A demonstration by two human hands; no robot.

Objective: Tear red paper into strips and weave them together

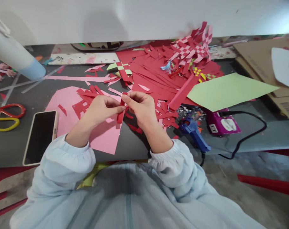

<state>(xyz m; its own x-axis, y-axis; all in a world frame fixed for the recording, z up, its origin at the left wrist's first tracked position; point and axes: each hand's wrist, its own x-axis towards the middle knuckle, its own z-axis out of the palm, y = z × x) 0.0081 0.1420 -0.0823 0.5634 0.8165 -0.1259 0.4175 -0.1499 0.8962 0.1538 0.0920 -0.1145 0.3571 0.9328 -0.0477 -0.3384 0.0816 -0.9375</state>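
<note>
You hold a narrow red paper strip [119, 119] upright between your hands, above the edge of a pink paper sheet [106, 140]. Your left hand [98, 109] pinches it between thumb and fingers, and your right hand [143, 108] grips its upper end the same way; your fingers hide part of it.

Just beyond your left hand, cut red paper pieces [77, 109] lie on the pink sheet. Past your right hand, a broad heap of loose red paper strips [154, 76] crowds the grey table [132, 148], with pink-and-red checkered woven paper [186, 51] at its far end. A pale green paper sheet [230, 90] lies to the heap's right.

Nearer you on that side sit a blue plastic glue gun [194, 133] and a purple box [223, 124], with a black cord [246, 144] looping beside them. To your left lie a white-edged black phone [41, 136] and scissors with red and yellow handles [12, 111]; a white-and-blue bottle [23, 54] stands behind these.
</note>
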